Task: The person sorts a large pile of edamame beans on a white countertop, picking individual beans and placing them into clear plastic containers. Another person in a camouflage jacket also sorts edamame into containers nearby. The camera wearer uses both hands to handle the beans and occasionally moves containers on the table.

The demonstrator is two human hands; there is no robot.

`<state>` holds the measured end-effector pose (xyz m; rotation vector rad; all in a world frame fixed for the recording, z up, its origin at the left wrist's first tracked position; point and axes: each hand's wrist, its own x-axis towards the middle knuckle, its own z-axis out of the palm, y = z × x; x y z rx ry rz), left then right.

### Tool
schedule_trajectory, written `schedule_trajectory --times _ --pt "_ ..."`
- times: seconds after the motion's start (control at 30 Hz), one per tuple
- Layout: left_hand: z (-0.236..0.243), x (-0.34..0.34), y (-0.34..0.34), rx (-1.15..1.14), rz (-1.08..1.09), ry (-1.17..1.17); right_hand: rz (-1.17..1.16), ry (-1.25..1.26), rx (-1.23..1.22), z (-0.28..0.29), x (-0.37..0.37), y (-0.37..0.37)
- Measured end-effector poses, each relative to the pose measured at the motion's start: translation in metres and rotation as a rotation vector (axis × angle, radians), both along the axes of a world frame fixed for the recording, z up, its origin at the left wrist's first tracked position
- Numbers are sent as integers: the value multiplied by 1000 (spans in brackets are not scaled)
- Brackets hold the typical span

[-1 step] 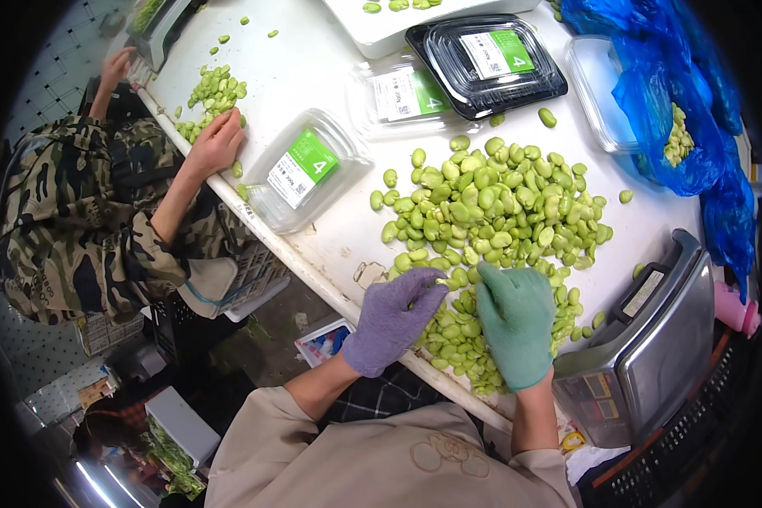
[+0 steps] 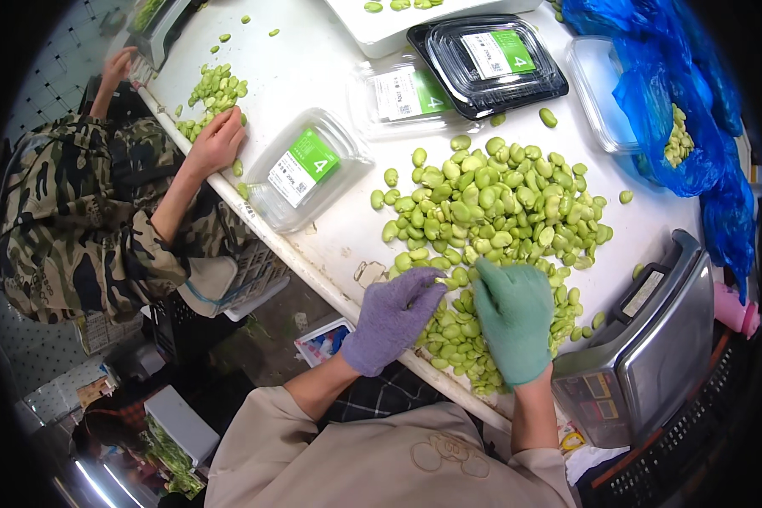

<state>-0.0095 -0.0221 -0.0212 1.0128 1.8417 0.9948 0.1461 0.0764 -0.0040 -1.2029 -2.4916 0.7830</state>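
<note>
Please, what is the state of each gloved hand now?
Left hand: fingers curled, a bean at the fingertips; grip unclear.
Right hand: over bean pile, fingers mostly hidden; holding cannot be told.

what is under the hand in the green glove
Green beans show on both sides of the green-gloved right hand; whatever lies directly beneath it is covered from view.

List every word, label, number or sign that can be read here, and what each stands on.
Printed text is not copied out here; only its place is given.
Front clear tray: green-and-white label, one large figure clear, smaller lines fine.
Black tray: similar label.
Clear tray partly covered by it: similar label.
Silver scale: coloured panel, print too small to read.
Gloved left hand, gloved right hand: no print seen.
</note>
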Motion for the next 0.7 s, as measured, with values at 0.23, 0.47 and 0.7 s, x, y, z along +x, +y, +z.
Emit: schedule_trajectory --times 0.23,0.47,0.7 --pt "7 -7 -2 -65 -1 -58 12 -86 30 -17 -14 10" --pt "1 -8 -6 -16 -7 -2 -388 331 -692 3 7 -2" --pt "4 0 -3 15 -185 201 -542 532 -1019 9 24 0"
